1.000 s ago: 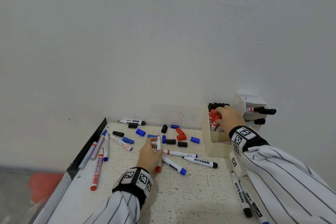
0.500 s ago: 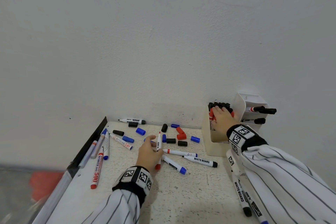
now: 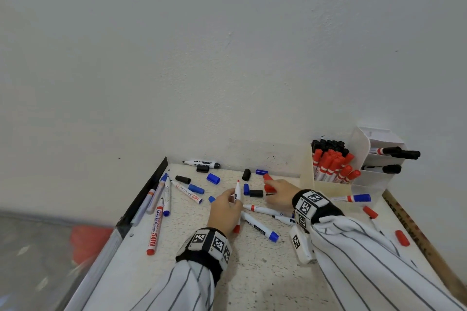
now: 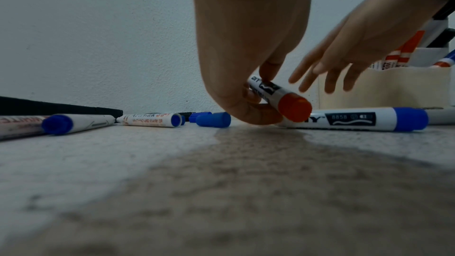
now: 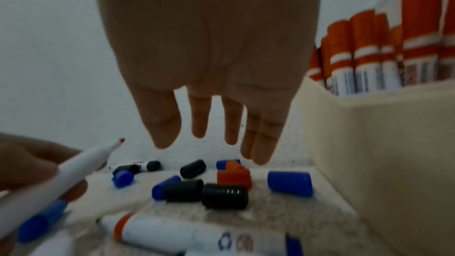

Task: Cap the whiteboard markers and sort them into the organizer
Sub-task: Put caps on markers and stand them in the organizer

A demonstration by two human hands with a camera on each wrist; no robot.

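My left hand (image 3: 233, 197) grips an uncapped red marker (image 3: 237, 193), tip up and tilted, its red end (image 4: 294, 107) near the table. My right hand (image 3: 274, 190) reaches with straight fingers (image 5: 261, 143) over two loose red caps (image 5: 234, 175) and holds nothing; whether it touches them I cannot tell. The cream organizer (image 3: 331, 188) stands at the back right with several capped red markers (image 3: 331, 164) upright in it and black ones behind. Its white side section (image 3: 374, 159) holds black markers lying flat.
Blue caps (image 3: 213, 178) and black caps (image 3: 255, 193) lie scattered near the wall (image 3: 227, 58). Several markers lie along the black left edge (image 3: 144, 199), more under my wrists. A blue-capped marker (image 3: 353, 198), a red cap (image 3: 402, 238) and a wooden ruler (image 3: 419, 237) lie at the right.
My right hand left the organizer and moved left and down to the loose red caps. The left hand kept its hold on the red marker, almost in place.
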